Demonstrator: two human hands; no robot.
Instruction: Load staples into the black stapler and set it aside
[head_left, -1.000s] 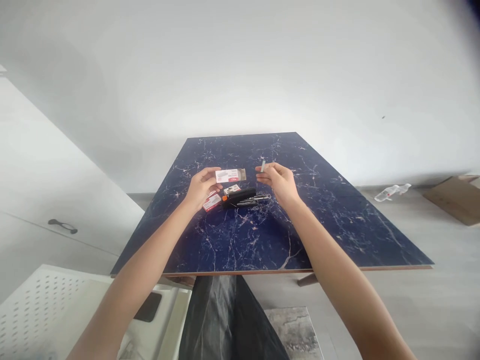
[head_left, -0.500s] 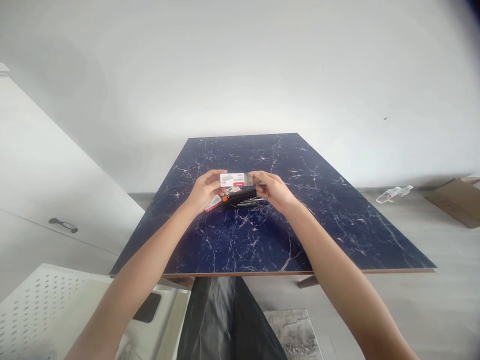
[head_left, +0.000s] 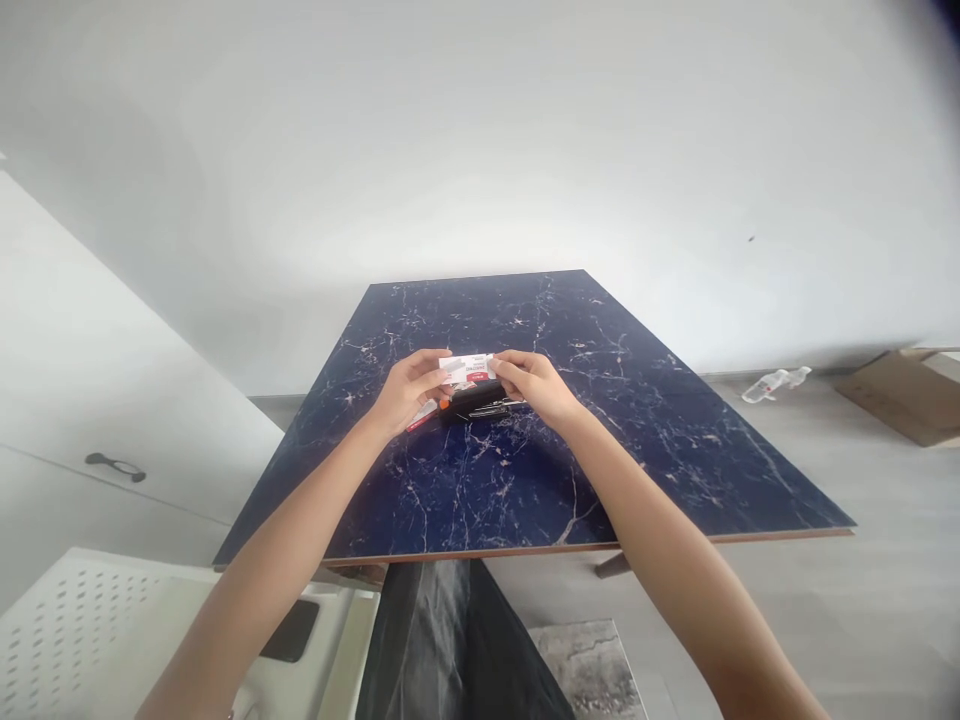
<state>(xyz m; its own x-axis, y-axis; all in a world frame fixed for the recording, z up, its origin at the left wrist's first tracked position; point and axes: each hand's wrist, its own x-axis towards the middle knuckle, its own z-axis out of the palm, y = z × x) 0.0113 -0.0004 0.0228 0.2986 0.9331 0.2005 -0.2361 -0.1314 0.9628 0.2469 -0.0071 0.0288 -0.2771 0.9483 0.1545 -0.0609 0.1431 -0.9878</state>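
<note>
A small white cardboard box [head_left: 465, 368] with a red band and a grey picture printed on it is held level between my two hands, over the middle of the table. My left hand [head_left: 411, 388] pinches its left end. At the right end, the thumb and fingers of my right hand [head_left: 536, 385] close on it. Just below the box lies a black object [head_left: 476, 402] with an orange end and silvery parts; its kind is unclear. A red-and-white packet [head_left: 422, 414] lies beside it, partly hidden by my left hand.
The dark blue marbled table [head_left: 630, 460] stands near a pale wall. To its left are a white cabinet [head_left: 60, 380] and a white perforated chair [head_left: 82, 620] with a dark phone-like slab [head_left: 291, 630] on it. A plastic bottle [head_left: 772, 384] and cardboard box [head_left: 900, 395] lie on the right floor.
My right hand has moved left, so its fingers now cover the silvery right end of the box that showed before. The box is slightly tilted. The view has shifted a little.
</note>
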